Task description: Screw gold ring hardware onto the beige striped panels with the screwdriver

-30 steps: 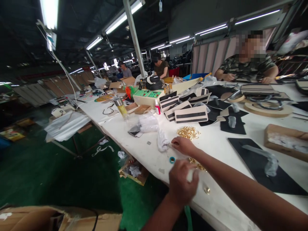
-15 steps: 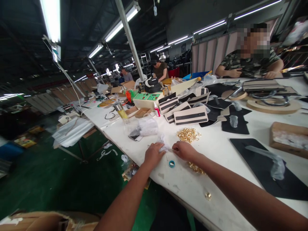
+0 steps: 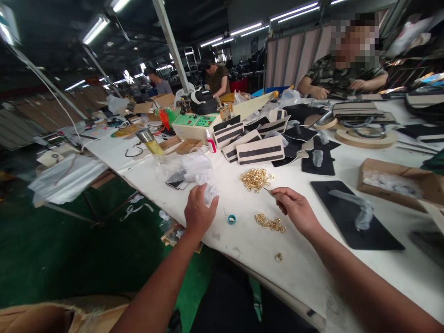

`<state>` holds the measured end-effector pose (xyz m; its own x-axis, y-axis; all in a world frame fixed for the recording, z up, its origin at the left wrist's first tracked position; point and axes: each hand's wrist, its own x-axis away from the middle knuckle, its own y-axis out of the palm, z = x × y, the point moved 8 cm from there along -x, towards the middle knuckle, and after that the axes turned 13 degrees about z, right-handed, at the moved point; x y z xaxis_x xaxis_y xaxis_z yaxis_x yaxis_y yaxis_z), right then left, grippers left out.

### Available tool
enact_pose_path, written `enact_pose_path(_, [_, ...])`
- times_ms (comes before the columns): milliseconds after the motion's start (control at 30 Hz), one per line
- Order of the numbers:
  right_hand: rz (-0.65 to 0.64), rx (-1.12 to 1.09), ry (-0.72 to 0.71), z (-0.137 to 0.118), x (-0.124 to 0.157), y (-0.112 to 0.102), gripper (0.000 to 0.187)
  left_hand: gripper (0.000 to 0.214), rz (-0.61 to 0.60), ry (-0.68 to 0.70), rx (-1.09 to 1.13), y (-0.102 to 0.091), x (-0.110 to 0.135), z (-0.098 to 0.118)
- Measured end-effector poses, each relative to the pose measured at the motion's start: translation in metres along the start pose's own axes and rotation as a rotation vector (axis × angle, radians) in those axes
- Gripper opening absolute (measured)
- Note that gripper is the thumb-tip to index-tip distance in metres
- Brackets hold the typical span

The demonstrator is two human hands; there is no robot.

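Note:
My left hand (image 3: 201, 212) rests at the table's left edge with thumb and fingers apart, against crumpled white wrapping (image 3: 210, 190). My right hand (image 3: 293, 208) is closed in a pinch on a thin pointed tool (image 3: 268, 190), whose exact kind I cannot make out. The tool's tip points at the larger pile of small gold metal fittings (image 3: 255, 179). Nearer to me lies a smaller pile of gold fittings (image 3: 270, 223), with a few loose gold pieces (image 3: 278, 257) in front of it. Between my hands sits a small teal ring (image 3: 231, 219).
Beige panels with black strips (image 3: 260, 150) are heaped behind the gold pile. A red-and-white bottle (image 3: 210, 141) and a green-topped machine (image 3: 196, 122) stand further back. To the right are a black panel (image 3: 357, 226) and a cardboard box (image 3: 391, 189). A co-worker (image 3: 343, 78) sits across the table.
My right hand has moved away from my left and now holds the thin tool near the gold pile. My left hand has loosened its fingers from the white wrapping. The view has shifted right.

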<state>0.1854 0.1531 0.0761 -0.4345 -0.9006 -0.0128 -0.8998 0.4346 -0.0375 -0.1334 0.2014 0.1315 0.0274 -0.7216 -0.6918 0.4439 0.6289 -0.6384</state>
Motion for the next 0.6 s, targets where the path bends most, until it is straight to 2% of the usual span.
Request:
enact_pose_path(67, [0.062, -0.136, 0.072, 0.010, 0.001, -0.011, 0.033, 0.035, -0.032, 0.082, 0.188, -0.010, 0.028, 0.042])
enact_pose_path(133, [0.072, -0.259, 0.127, 0.019, 0.000, -0.015, 0.034, 0.019, -0.216, 0.177, 0.372, -0.008, 0.068, 0.090])
enact_pose_path(200, [0.050, -0.320, 0.137, 0.023, 0.000, -0.014, 0.038, 0.024, -0.324, 0.228, 0.439, -0.004, 0.105, 0.129])
enact_pose_path(267, [0.028, -0.335, 0.099, 0.021, 0.001, -0.012, 0.044, 0.035, -0.382, 0.220, 0.392, 0.004, 0.130, 0.151])
enact_pose_path(333, [0.008, -0.327, 0.054, 0.015, 0.005, -0.009, 0.051, 0.033, -0.417, 0.203, 0.318, 0.015, 0.143, 0.160])
enact_pose_path(433, [-0.026, -0.230, 0.038, 0.007, 0.014, -0.002, 0.051, 0.013, -0.441, 0.204, 0.269, 0.023, 0.147, 0.162])
enact_pose_path(600, [-0.094, -0.058, 0.005, 0.000, 0.034, 0.007, 0.049, 0.007, -0.393, 0.168, 0.370, 0.014, 0.146, 0.154])
